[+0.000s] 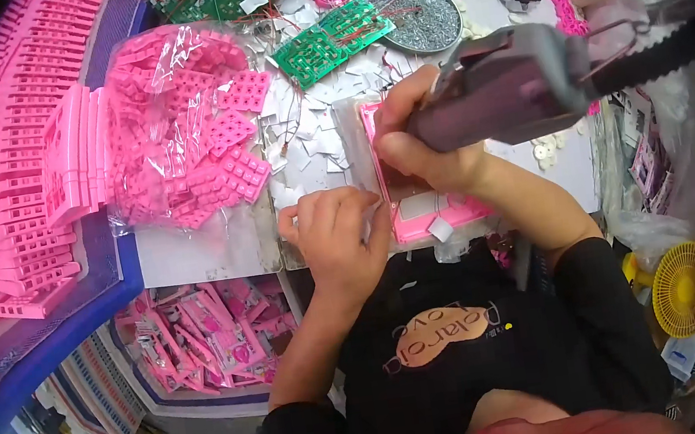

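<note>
My right hand is wrapped round a grey electric screwdriver, whose bit is hidden beneath it. A metal hook and a black ribbed cord run from its top end. Below the tool, a pink plastic casing lies on the bench at the front edge, partly covered by my hand and the tool. Beside the casing's left side, my left hand has its fingers curled in toward the thumb. Something whitish shows between them, too small to name. A white paper scrap rests on the casing's near edge.
A clear bag of pink keypads stands left, beside stacked pink parts. Green circuit boards with red wires and a dish of small screws lie farther back. Below left is a bin of pink parts; at right, a yellow fan.
</note>
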Demonstrator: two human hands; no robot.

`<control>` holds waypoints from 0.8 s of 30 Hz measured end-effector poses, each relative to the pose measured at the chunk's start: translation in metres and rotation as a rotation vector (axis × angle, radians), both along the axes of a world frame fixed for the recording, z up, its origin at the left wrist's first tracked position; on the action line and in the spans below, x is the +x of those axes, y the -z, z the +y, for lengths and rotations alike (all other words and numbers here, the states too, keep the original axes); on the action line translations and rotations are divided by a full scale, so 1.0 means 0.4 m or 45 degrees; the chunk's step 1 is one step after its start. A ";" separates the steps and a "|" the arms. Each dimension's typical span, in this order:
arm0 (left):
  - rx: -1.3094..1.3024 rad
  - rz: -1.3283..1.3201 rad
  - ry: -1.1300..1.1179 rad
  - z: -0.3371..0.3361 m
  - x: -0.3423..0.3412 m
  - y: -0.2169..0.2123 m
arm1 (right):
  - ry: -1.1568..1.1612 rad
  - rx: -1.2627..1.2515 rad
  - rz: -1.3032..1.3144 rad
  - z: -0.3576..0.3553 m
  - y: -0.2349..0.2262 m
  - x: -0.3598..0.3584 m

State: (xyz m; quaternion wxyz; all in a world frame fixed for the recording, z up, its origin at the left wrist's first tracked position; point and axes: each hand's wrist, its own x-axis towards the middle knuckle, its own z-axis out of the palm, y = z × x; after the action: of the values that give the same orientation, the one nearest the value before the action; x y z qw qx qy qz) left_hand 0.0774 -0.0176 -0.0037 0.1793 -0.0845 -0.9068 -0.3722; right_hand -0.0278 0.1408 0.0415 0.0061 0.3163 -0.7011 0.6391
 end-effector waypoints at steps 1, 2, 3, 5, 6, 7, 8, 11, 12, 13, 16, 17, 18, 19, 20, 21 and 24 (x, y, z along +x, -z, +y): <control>-0.009 0.021 0.012 0.000 0.002 0.000 | -0.009 0.046 0.035 -0.002 -0.003 0.004; -0.015 0.032 0.039 0.000 0.004 -0.002 | -0.017 0.092 0.071 -0.005 -0.006 0.010; -0.025 0.043 0.063 -0.001 0.007 -0.006 | -0.023 0.106 0.115 -0.008 0.000 0.009; -0.035 0.035 0.173 -0.001 0.010 -0.020 | -0.040 0.134 0.216 -0.012 0.011 -0.004; -0.025 0.019 0.269 0.003 0.010 -0.030 | -0.032 0.152 0.274 -0.009 0.023 -0.009; -0.015 0.003 0.366 0.008 0.012 -0.036 | -0.040 0.077 0.099 -0.008 0.027 -0.007; -0.033 -0.034 0.408 0.018 0.017 -0.039 | -0.043 -0.016 -0.078 -0.010 0.030 -0.006; -0.111 -0.088 0.514 0.059 0.019 -0.042 | -0.064 -0.096 -0.352 0.003 -0.035 -0.023; -0.149 -0.083 0.536 0.071 0.017 -0.035 | -0.043 -0.090 -0.401 0.016 -0.038 -0.023; -0.187 -0.076 0.558 0.082 0.015 -0.027 | -0.021 -0.085 -0.450 0.025 -0.047 -0.025; -0.156 -0.052 0.462 0.096 -0.009 -0.018 | -0.039 0.001 -0.243 0.074 -0.056 -0.021; -0.148 -0.064 0.416 0.097 -0.020 -0.019 | -0.018 0.083 -0.140 0.094 -0.052 -0.015; -0.118 -0.112 0.400 0.092 -0.031 -0.029 | 0.007 0.376 0.055 0.146 -0.043 0.001; -0.088 -0.163 0.387 0.088 -0.045 -0.040 | -0.002 0.574 0.089 0.168 -0.044 0.023; -0.059 -0.214 0.370 0.083 -0.057 -0.045 | -0.025 0.771 0.142 0.188 -0.046 0.039; 0.002 -0.248 0.386 0.080 -0.068 -0.048 | -0.072 0.784 0.114 0.192 -0.044 0.048; 0.217 -0.377 0.421 0.060 -0.086 -0.062 | -0.124 0.627 0.119 0.175 -0.022 0.053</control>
State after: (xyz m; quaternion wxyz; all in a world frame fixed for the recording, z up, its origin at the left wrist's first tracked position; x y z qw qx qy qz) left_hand 0.0429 0.0065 0.0211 -0.0128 -0.1609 -0.8622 -0.4801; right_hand -0.0065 0.2110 0.0503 -0.0693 0.3708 -0.8185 0.4333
